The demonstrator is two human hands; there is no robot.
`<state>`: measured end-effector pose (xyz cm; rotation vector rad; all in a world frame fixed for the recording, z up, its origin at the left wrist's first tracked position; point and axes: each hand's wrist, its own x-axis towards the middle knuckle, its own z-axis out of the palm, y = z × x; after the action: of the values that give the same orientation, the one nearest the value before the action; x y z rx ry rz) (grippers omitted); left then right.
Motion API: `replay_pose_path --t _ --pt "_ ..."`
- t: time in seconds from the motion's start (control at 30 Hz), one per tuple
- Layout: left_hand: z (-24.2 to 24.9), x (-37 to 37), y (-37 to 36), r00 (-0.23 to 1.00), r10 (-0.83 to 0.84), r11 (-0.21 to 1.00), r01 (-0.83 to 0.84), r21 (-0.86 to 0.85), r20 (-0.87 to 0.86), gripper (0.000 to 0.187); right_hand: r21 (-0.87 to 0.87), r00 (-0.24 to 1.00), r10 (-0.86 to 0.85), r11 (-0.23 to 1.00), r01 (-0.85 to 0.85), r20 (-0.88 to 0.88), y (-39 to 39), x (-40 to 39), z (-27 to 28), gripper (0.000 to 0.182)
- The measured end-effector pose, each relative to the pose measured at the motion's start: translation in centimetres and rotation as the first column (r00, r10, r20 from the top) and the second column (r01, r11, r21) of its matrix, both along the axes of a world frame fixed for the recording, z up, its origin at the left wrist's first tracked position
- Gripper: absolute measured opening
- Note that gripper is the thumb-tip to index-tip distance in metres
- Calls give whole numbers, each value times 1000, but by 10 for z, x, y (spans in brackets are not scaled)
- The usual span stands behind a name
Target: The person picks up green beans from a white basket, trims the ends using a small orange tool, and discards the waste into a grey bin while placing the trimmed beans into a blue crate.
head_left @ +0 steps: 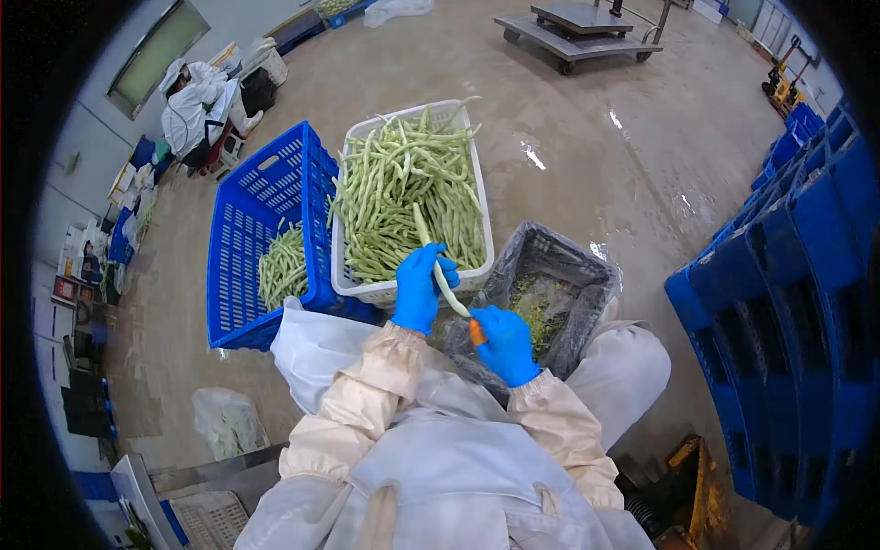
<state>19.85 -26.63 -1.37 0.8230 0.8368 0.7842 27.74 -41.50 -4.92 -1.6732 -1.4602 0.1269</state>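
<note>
My left hand (420, 287), in a blue glove, is closed around the middle of a long pale green bean (423, 229). The bean slants from the upper left down toward my right hand (504, 346), also blue-gloved, whose curled fingers are at its lower end. An orange piece (478, 333) shows at the thumb side of the right hand; I cannot tell if it is a thumb cover or a tool. Beyond the hands, a white crate (486, 215) is heaped with long beans (403, 174). Below right, a crate lined with dark plastic (587, 266) holds greenish scraps (541, 307).
A blue crate (243, 238) with some beans (284, 266) stands on the left. Stacked blue pallets (779, 302) rise at the right. A wheeled platform (582, 32) is at the back, and a seated person (197, 105) at the upper left. The floor (568, 137) has wet patches.
</note>
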Motion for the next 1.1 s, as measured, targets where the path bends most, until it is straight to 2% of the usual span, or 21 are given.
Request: replay_pose_path --t 0.03,0.07,0.13,0.17,0.2,0.23,0.27,0.3,0.33,0.37,0.43,0.47,0.53,0.57,0.6,0.67,0.87,0.97,1.0,1.07,1.1 --pt "6 2 -2 995 17 999 -14 33 -95 26 -31 997 12 999 -9 73 0 -3 1 20" --pt "3 3 -2 995 20 999 -17 33 -95 26 -31 997 14 999 -12 74 0 -7 0 20" --pt "-6 4 1 964 -165 959 206 194 -211 24 -106 983 127 988 -113 135 2 -15 -2 19" --pt "-10 4 1 935 -233 933 293 210 -268 23 -108 983 125 988 -111 136 2 -17 -2 19" --pt "-9 4 0 935 -235 933 294 208 -267 23 -46 979 170 985 -166 113 2 -18 0 17" --pt "-6 3 0 850 -358 866 457 202 -386 24 16 972 216 976 -218 93 2 -18 2 15" --pt "-5 2 0 734 -461 777 606 173 -498 25 69 998 57 996 -55 -28 1 -13 -1 12" --pt "-8 -2 1 704 -478 736 647 197 -526 28 103 983 -97 988 113 -155 0 -2 -6 8" --pt "-1 -7 -1 704 -478 736 648 198 -525 28 154 845 -233 926 343 -481 0 20 -19 5" --pt "12 -13 -4 716 -475 742 639 205 -512 24 119 586 -291 819 561 -756 -4 46 -36 3" --pt "15 -26 -1 743 -517 748 634 198 -426 21 -51 251 -389 621 782 -886 -25 86 -47 7" --pt "8 -33 2 740 -520 744 638 200 -427 21 -49 250 -389 617 785 -887 -26 84 -49 7" --pt "1 -41 6 714 -580 735 666 125 -393 22 -123 631 -542 804 582 -556 -23 67 -27 11" --pt "0 -44 7 678 -584 716 689 110 -446 21 45 794 -433 867 497 -427 -15 55 -21 21" --pt "2 -46 5 678 -585 717 689 107 -445 21 42 794 -433 867 496 -427 -11 48 -10 21" --pt "6 -48 4 653 -579 719 691 71 -488 21 140 961 -141 974 177 -238 -5 40 10 29" --pt "6 -54 7 598 -572 692 720 62 -561 18 64 992 4 998 4 -129 -3 37 0 32" --pt "4 -54 7 572 -608 660 749 50 -551 18 -20 998 -40 999 39 -49 -2 35 -13 30" --pt "2 -55 7 572 -608 660 749 50 -550 18 -20 998 -40 999 39 -48 -2 32 -13 30" --pt "-5 -57 4 600 -629 646 757 98 -495 18 29 973 -98 994 106 -209 -2 24 -15 23" --pt "-13 -57 2 601 -629 647 757 96 -493 18 26 973 -98 994 105 -209 -1 18 -19 23"
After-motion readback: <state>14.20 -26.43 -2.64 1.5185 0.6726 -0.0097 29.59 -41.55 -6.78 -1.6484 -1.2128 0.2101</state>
